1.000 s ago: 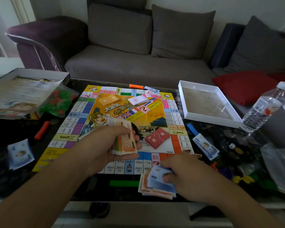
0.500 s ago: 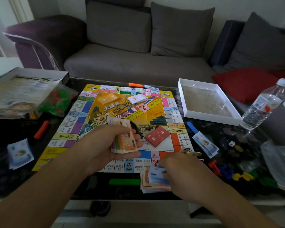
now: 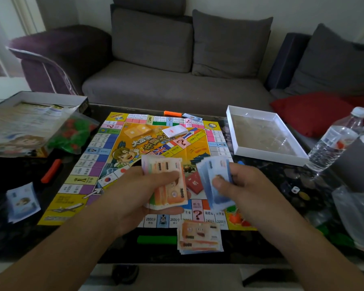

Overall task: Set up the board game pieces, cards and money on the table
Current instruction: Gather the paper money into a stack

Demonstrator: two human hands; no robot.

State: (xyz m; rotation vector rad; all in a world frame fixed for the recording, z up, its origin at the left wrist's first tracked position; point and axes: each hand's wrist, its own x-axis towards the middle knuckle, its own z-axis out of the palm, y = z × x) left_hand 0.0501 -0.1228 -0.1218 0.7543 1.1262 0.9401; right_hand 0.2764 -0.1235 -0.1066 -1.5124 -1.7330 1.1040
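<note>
A colourful game board (image 3: 105,156) lies open on the dark table. My left hand (image 3: 139,196) grips a thick stack of mixed play money (image 3: 164,181) above the board's near edge. My right hand (image 3: 242,190) pinches a few blue notes (image 3: 214,175) beside it. A small pile of orange notes (image 3: 200,238) lies on the table just below the board, next to a green token (image 3: 156,239). White cards (image 3: 174,130) and red cards (image 3: 194,183) sit on the board. Another blue note pile (image 3: 22,203) lies at the far left.
A white box tray (image 3: 261,153) stands at the right, a water bottle (image 3: 334,143) beyond it. The box lid with a leaflet (image 3: 23,120) and a bag of green and red houses (image 3: 72,135) sit at the left. Orange sticks (image 3: 51,171), a die (image 3: 295,190) and a plastic bag (image 3: 357,215) lie around.
My right hand has lifted off the pile near the table edge, taking the blue notes up beside the left hand's stack. The orange notes stay on the table.
</note>
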